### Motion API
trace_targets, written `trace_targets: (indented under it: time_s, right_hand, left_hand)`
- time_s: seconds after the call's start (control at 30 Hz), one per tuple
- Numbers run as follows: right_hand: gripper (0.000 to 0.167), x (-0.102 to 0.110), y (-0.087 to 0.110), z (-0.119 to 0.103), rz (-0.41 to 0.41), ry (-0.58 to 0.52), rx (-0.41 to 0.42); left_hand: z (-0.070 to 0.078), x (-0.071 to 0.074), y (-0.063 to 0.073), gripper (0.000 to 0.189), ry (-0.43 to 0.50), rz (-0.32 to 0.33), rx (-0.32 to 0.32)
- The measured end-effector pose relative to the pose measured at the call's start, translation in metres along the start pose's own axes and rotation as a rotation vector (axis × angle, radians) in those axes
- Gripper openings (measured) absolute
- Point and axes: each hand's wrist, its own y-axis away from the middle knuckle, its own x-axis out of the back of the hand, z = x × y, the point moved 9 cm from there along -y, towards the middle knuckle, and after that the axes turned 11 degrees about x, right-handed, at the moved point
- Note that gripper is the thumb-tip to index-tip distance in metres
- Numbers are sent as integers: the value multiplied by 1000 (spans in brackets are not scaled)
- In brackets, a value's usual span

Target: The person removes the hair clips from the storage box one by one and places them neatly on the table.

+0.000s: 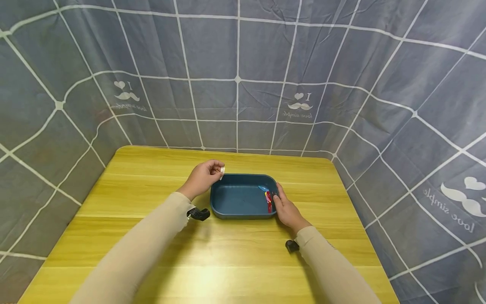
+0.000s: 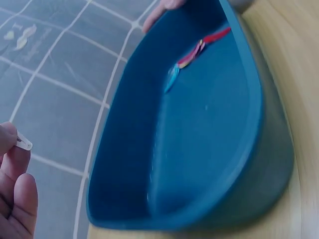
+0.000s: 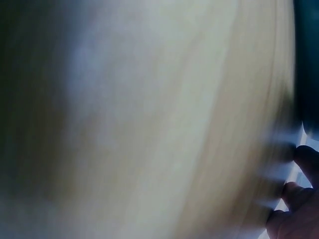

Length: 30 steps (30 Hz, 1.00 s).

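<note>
A dark blue plastic bin lies on the table with its open side up. My left hand is at its far left corner, pinching a small white snap hair clip between thumb and fingertips. At the bin's right end my right hand grips the wall, thumb over the rim. Inside, along that end, lie several hair clips: a light blue clip, a pink and yellow clip and a red clip. The right wrist view catches only dark fingers near the bin's side.
The yellow wood-grain table is bordered at the back and sides by a grey curtain with white grid lines. Black wrist straps sit on both forearms, over beige sleeves.
</note>
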Motion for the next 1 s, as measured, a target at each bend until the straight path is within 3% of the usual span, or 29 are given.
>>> trace_targets:
  time_s: [0.53, 1.0]
  right_hand:
    - [63, -1, 1, -1, -7, -9, -16]
    - [63, -2, -1, 0, -9, -2, 1]
  left_hand:
    - [-59, 52, 2, 36, -80, 65, 96]
    - [-105, 66, 9, 42, -117, 32, 206]
